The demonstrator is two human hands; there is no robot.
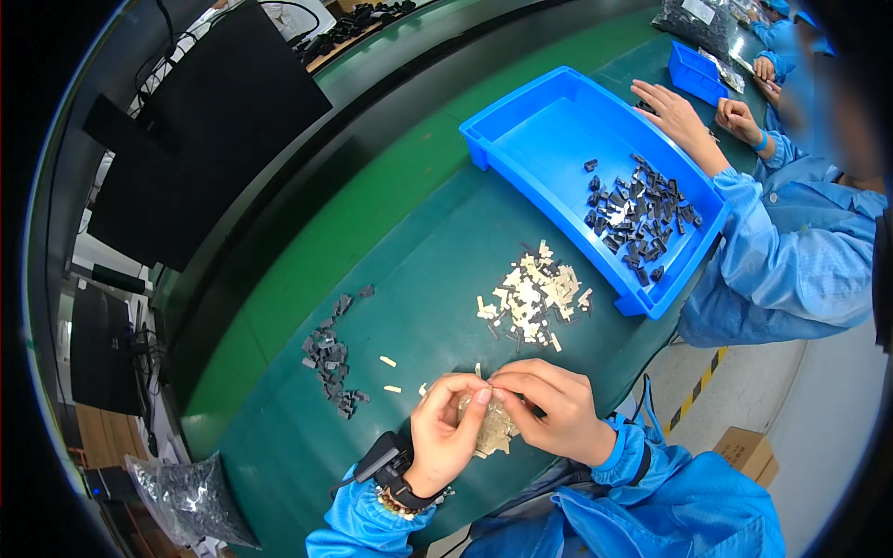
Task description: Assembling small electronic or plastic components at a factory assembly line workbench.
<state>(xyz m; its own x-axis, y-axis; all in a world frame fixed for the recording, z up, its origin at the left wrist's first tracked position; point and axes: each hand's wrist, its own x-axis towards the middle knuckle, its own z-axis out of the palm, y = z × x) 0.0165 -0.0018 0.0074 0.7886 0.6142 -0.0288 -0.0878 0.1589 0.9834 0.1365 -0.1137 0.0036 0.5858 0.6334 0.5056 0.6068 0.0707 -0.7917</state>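
Note:
My left hand [451, 430] and my right hand [556, 409] meet over the green table, thumbs and fingertips pinched together. Whatever sits between the fingertips is too small and covered to make out. Below and between the hands lies a heap of pale, see-through small pieces [497, 430], partly hidden by them. A few cream strips [392, 389] lie loose just left of my hands. Beyond my hands spreads a pile of cream flat pieces [535, 293]. Farther left is a scattered group of small dark grey plastic parts [327, 358].
A blue tray [521, 116] holding small black parts [642, 219] stands at the far right; a co-worker's hand [679, 119] reaches over its edge. Behind it is a smaller blue bin [696, 74]. A clear bag of dark parts [191, 498] lies lower left, below a black monitor [205, 130].

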